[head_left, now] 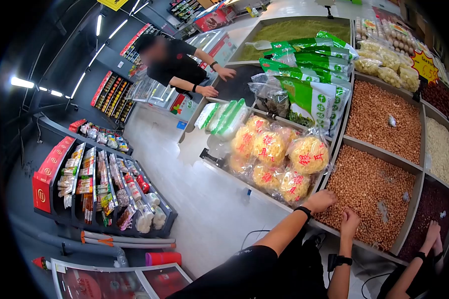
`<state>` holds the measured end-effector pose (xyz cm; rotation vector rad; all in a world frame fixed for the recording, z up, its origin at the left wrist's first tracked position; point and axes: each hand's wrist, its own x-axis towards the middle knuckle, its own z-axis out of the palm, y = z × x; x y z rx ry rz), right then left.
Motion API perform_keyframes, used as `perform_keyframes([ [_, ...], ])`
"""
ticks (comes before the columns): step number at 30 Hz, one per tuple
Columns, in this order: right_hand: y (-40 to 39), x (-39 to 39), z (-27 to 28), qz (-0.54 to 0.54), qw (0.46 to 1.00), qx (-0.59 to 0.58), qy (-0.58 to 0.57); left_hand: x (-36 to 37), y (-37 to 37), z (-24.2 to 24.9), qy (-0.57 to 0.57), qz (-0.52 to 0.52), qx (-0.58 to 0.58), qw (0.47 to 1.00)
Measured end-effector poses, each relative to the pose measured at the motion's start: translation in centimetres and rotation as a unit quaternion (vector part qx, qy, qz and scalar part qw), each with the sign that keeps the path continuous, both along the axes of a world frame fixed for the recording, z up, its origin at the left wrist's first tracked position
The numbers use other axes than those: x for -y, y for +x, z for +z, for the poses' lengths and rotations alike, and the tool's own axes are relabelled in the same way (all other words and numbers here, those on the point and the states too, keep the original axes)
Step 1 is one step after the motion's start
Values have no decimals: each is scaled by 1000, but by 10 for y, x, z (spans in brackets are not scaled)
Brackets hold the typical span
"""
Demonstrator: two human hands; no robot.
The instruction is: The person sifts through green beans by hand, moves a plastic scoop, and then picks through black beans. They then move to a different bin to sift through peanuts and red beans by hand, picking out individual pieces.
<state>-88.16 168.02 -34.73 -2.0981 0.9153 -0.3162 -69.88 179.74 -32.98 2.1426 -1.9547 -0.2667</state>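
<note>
My left hand (320, 201) is at the near left corner of a bin of brown nuts or beans (369, 187), beside bagged pale yellow fungus (294, 185) with red lettering. Its fingers point down and are too small to make out. My right hand (350, 224) hangs over the bin's near edge with the fingers curled together; whatever may be in them is hidden. Both wrists wear dark bands.
Green-and-white bags (304, 97) stand beyond the fungus. Across the bins a person in black (172, 62) rests both hands on a dark surface. Another person's hands (432, 238) are over a dark red bin (429, 212) at right. Snack shelves (105, 184) stand left.
</note>
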Motion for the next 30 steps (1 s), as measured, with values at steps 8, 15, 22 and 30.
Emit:
perform_keyframes([
  [8,3,-3,6,6,999,36,9,3,-2,0,3,9,-11,1000],
  [15,13,-18,-29,7,985,132,-113,-6,5,13,142,108,-43,983],
  [22,1,-15,34,-54,995,78,6,5,1,18,-25,-11,-66,997],
  [30,-4,-13,32,-97,984,147,-31,3,-33,32,-24,23,-42,999],
])
